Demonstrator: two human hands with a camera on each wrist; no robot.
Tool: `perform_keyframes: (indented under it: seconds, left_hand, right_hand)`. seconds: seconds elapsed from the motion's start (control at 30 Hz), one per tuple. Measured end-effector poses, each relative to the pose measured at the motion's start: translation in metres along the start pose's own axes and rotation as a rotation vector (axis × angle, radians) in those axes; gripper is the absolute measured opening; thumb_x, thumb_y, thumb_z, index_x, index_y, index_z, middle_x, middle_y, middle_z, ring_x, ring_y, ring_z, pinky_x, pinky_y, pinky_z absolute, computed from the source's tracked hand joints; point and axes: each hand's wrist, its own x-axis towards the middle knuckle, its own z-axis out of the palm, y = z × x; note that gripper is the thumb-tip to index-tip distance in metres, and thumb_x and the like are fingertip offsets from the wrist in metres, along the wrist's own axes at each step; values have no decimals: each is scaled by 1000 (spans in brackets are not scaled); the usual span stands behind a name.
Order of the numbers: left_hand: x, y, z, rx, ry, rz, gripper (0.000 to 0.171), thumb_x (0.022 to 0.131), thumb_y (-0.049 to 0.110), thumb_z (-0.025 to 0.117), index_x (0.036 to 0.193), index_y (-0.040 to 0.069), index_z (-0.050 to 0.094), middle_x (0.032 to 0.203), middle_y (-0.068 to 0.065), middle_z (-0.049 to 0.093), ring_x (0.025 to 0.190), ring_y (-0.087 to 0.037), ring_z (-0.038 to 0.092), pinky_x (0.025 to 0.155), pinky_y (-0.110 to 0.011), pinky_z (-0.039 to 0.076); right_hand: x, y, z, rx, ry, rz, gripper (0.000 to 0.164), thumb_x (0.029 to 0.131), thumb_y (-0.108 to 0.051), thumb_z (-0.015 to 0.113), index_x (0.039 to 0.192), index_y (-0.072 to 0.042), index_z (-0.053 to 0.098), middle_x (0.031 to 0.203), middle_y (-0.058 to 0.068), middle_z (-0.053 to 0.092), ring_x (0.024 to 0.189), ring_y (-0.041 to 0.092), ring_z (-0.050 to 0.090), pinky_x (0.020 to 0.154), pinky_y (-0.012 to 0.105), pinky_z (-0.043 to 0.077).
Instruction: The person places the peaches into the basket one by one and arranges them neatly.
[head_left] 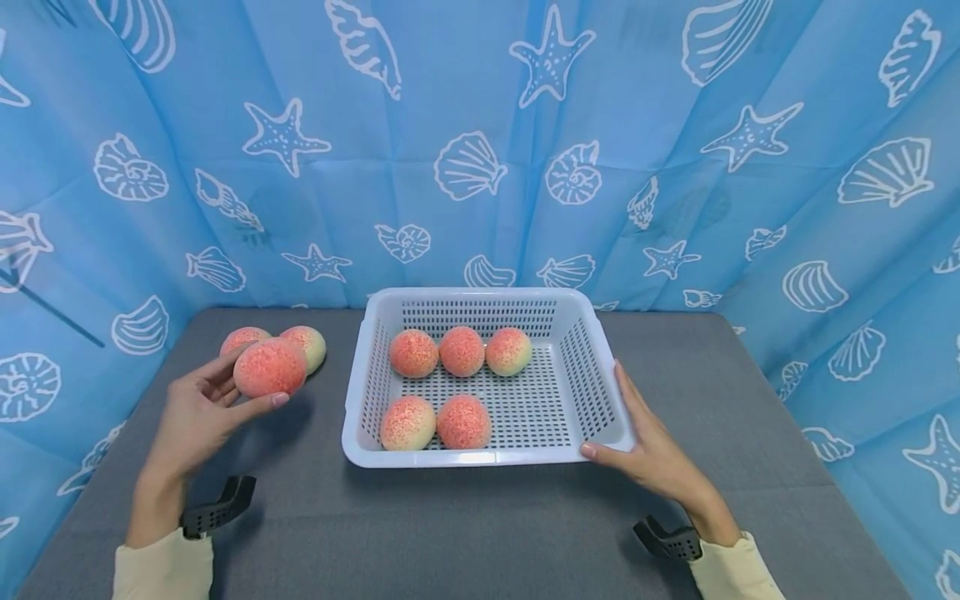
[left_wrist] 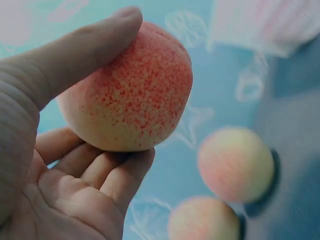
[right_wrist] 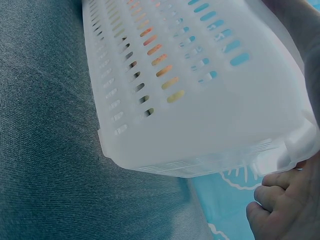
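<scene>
My left hand [head_left: 198, 408] holds a peach [head_left: 270, 367] between thumb and fingers, raised at the left side of the table; the left wrist view shows the thumb across one side and the fingertips under the other. Two more peaches lie on the table just behind it, one redder [head_left: 243, 338] and partly hidden, the other paler [head_left: 306, 348]. A white slotted plastic basket [head_left: 457, 458] stands in the middle with several peaches in it: three in a back row, two in front. My right hand [head_left: 651, 450] grips its right front corner, thumb on the near rim, fingers along the right side.
Dark grey cloth [head_left: 480, 533] covers the table. A blue curtain [head_left: 420, 192] with white shells and starfish hangs behind and at both sides. Dark bands are on the left wrist [head_left: 217, 507] and right wrist [head_left: 667, 540].
</scene>
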Motion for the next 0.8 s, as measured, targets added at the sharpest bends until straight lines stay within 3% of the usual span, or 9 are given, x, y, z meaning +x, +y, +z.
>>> perform_keyframes:
  seconds: [0.1,0.27,0.47,0.63,0.8]
  left_hand:
    - [-3,16,1,-68,15,42,80,81,8,87,151,3,47,144,-22,52,117,0,59,88,-13,49]
    - [-7,37,0,-133,26,65,78,79,1,86,148,4,51,151,-21,46,124,-5,57,90,-14,48]
    - [-12,54,1,-130,33,95,78,78,-3,86,148,1,51,152,-19,45,127,-9,55,91,-12,47]
    - [-14,64,14,-142,10,144,79,78,-3,86,148,0,50,137,-14,54,117,-5,60,91,-15,48]
    - [-16,76,34,-184,-56,153,81,78,1,87,149,2,49,139,-17,56,119,-6,61,93,-18,48]
  right_hand:
    - [0,0,0,0,1,7,121,84,-9,84,165,-26,-4,165,23,8,118,56,55,77,38,60]
    - [0,0,0,-13,7,17,121,84,-7,83,164,-27,-4,165,24,9,117,56,55,77,38,60]
    - [0,-1,0,-6,7,14,121,84,-7,83,165,-27,-4,165,24,9,117,56,55,76,38,61]
    - [-1,0,0,3,3,9,120,84,-5,82,165,-27,-4,164,24,9,117,56,55,77,38,60]
    - [-1,0,1,-6,8,20,121,84,-5,82,164,-32,-4,165,24,9,118,55,56,77,38,60]
